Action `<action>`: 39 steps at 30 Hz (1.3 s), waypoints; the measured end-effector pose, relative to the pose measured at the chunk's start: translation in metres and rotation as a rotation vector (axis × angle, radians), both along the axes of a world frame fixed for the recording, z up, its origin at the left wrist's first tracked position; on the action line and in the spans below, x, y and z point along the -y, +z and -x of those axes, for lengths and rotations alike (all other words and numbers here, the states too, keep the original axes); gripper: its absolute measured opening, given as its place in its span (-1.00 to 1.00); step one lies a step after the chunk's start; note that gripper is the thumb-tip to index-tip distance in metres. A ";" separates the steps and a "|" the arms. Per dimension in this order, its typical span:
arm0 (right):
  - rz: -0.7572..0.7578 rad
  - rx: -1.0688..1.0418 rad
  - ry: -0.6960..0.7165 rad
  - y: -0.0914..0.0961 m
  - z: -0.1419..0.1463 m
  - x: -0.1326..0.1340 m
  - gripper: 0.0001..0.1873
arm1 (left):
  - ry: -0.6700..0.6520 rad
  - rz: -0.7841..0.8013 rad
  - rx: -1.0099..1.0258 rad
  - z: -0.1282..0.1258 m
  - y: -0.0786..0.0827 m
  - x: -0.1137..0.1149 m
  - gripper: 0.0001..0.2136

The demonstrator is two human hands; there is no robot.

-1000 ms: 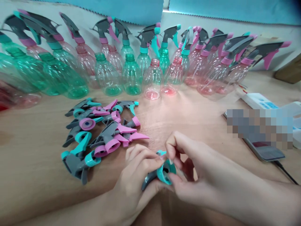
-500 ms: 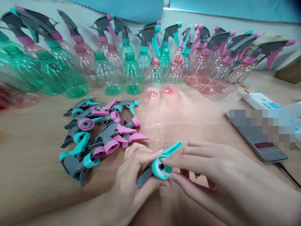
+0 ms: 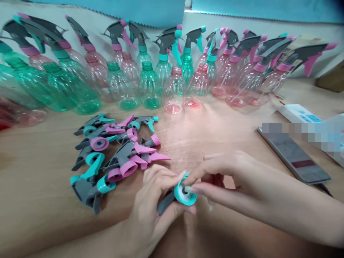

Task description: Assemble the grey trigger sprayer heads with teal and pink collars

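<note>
As the left hand grips one teal-collared spray head above the table, its fingers clamped around it, the right hand pinches one small pale piece at the collar's opening; it looks like a fitting step, calling for careful alignment and a gentle push. To the left lie about ten loose spray heads, though overlap clouds the count. Behind them, eight uncapped bottles, four green and four pink, front a row of sprayer-topped bottles. One phone lies at right.
</note>
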State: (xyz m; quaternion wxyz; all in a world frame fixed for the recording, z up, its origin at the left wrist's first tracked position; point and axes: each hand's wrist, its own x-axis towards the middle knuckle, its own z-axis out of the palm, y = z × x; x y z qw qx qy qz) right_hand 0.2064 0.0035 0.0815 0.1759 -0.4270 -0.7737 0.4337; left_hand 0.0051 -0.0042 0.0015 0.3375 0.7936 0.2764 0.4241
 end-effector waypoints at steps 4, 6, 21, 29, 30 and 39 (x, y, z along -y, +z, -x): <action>0.046 0.027 -0.047 0.001 -0.002 0.004 -0.88 | -0.028 0.001 -0.036 0.000 -0.001 0.000 -0.81; 0.007 0.032 -0.041 0.001 -0.003 0.007 -0.88 | -0.019 0.029 -0.040 0.000 0.000 0.000 -0.82; -0.025 0.061 0.082 -0.006 -0.001 0.001 -0.89 | -0.030 0.037 -0.074 0.002 -0.002 0.003 -0.84; -0.105 0.006 0.121 -0.012 0.000 -0.004 -0.85 | -0.006 0.045 -0.132 -0.002 0.005 -0.001 -0.84; -0.121 -0.004 0.120 -0.012 0.000 -0.004 -0.84 | -0.006 0.043 -0.152 -0.002 0.006 -0.001 -0.84; -0.095 -0.033 0.171 -0.001 -0.007 -0.002 -0.84 | -0.036 0.042 -0.220 0.001 0.008 0.000 -0.85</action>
